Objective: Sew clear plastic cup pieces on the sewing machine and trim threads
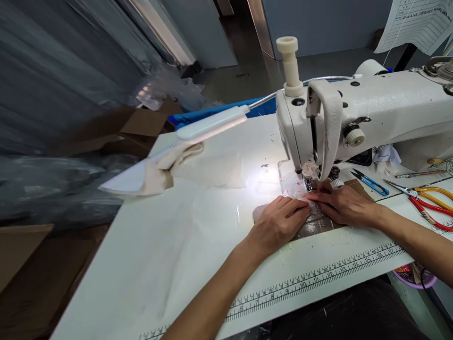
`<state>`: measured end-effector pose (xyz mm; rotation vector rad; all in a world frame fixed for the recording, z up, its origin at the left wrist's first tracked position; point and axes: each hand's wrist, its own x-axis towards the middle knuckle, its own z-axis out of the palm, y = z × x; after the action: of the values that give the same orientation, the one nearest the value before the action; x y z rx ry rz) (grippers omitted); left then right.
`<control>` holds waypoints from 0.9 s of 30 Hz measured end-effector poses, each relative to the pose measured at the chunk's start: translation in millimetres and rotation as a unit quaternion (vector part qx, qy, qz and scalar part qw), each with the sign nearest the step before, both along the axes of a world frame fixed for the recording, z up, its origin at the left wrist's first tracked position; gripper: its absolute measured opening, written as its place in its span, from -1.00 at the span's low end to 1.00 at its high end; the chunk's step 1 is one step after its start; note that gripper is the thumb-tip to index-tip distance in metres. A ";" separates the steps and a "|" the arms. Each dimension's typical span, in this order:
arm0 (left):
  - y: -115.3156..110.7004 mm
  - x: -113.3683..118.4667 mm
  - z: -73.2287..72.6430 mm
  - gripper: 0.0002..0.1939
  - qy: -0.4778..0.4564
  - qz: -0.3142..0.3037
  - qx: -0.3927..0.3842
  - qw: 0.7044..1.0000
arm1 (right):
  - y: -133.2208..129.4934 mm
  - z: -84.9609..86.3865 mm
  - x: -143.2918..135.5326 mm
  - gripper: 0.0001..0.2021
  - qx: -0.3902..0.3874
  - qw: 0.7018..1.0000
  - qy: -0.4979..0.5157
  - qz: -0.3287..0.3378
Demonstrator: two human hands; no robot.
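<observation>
A white sewing machine (385,104) stands at the right, its needle area lit by a lamp. Under its presser foot lies a small pale, sheer fabric piece (295,190) with pinkish spots. My left hand (281,221) presses on the near side of this fabric, fingers bent and together. From the right, my right hand (341,204) pinches the fabric edge close to the needle, its fingertips nearly meeting the left ones. The fingers partly hide the fabric. A greyish-pink scrap (259,212) shows beside my left hand.
Blue thread snips (371,183), yellow-handled scissors (430,192) and a red-handled tool (430,215) lie at the right. A white lamp (214,123) hangs over the table (198,236). Folded cream fabric (155,174) rests at the left edge. A printed ruler (304,284) runs along the front.
</observation>
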<state>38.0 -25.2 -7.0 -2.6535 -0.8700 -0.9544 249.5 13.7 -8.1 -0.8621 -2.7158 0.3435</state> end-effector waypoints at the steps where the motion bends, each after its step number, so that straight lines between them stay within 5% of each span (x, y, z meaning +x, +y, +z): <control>1: -0.3 -0.7 0.5 -0.90 0.003 0.001 -0.007 1.000 | -0.1 -1.2 0.4 -0.64 0.006 1.000 0.004 0.007; 12: -1.8 -3.7 0.7 -0.91 0.016 0.027 0.014 0.999 | -1.3 4.3 5.6 -0.62 -0.063 0.997 0.034 0.002; 27: -1.7 -2.5 -1.5 -0.91 0.004 0.005 0.007 1.000 | -3.9 2.8 1.6 -0.63 -0.017 0.999 0.048 0.020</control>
<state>35.6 -26.8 -8.6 -2.6377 -0.8705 -0.9445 251.1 9.8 -5.2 -0.7797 -2.6488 0.4288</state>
